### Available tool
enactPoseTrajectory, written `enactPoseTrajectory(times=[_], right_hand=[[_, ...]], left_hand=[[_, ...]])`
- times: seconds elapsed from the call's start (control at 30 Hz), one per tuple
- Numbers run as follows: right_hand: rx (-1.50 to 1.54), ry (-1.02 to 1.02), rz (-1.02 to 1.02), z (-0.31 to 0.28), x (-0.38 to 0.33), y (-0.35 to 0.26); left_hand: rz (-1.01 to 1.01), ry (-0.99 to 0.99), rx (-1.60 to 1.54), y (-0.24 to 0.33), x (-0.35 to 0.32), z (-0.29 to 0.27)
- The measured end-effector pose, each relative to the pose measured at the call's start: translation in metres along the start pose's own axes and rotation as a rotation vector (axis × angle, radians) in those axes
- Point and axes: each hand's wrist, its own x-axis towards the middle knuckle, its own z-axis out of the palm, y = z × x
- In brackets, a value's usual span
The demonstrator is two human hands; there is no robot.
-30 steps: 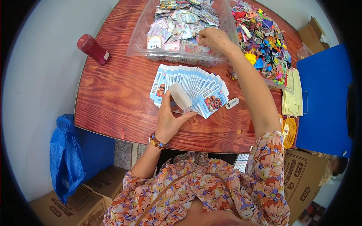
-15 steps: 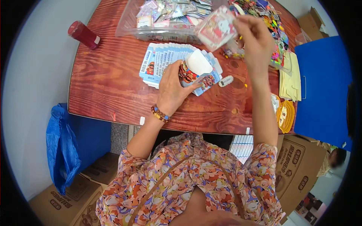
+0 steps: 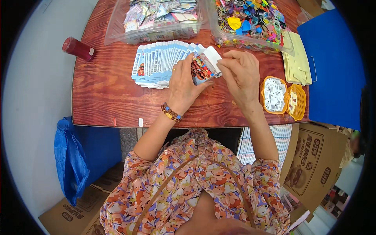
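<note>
Card: a small card point(image 3: 204, 65) with a white top and a red-and-dark picture, held upright between both hands, over the right end of the card fan and above the table.
Left hand: the left hand point(image 3: 183, 84) grips the card from its left and underneath, fingers curled about its lower edge; a ring shows on one finger and a bead bracelet point(image 3: 170, 112) sits at the wrist.
Right hand: the right hand point(image 3: 241, 74) pinches the card's white upper right corner between thumb and fingertips, knuckles up.
Card fan: a row of overlapped blue-and-white cards point(image 3: 160, 62) lies flat on the table, spreading left from the held card and partly under the left hand.
Table: reddish wooden table point(image 3: 102, 94), bearing everything below.
Packet tray: a clear tray point(image 3: 117, 35) of small packets, just behind the card fan.
Toy tray: a clear tray point(image 3: 213, 23) of bright mixed plastic bits, behind and right of the card fan, beside the packet tray.
Bottle: a red bottle point(image 3: 77, 48) lying on its side, well left of the card fan.
Baskets: two orange baskets point(image 3: 282, 96) with white pieces inside, right of the card fan, near the right hand.
Yellow sheets: a stack point(image 3: 297, 58) right of the card fan, behind the baskets.
Blue bag: a bag point(image 3: 70, 164) below the table's near left corner.
</note>
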Motion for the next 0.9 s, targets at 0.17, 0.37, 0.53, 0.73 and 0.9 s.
enactPoseTrajectory(times=[0.17,0.37,0.53,0.73,0.9], right_hand=[[0.217,0.191,0.204,0.001,-0.007,0.049],[0.109,-0.266,0.308,0.070,-0.027,0.109],[0.288,-0.384,0.517,0.069,-0.037,0.116],[0.595,0.051,0.539,-0.001,-0.006,0.068],[0.070,-0.084,0.171,-0.019,0.006,0.032]], left_hand=[[0.018,-0.005,0.001,-0.003,0.002,0.002],[-0.004,-0.074,0.025,-0.009,0.000,0.006],[-0.071,-0.082,0.094,-0.021,0.001,-0.004],[0.002,-0.220,0.110,-0.012,0.008,0.009],[0.044,-0.223,0.071,0.001,0.010,0.019]])
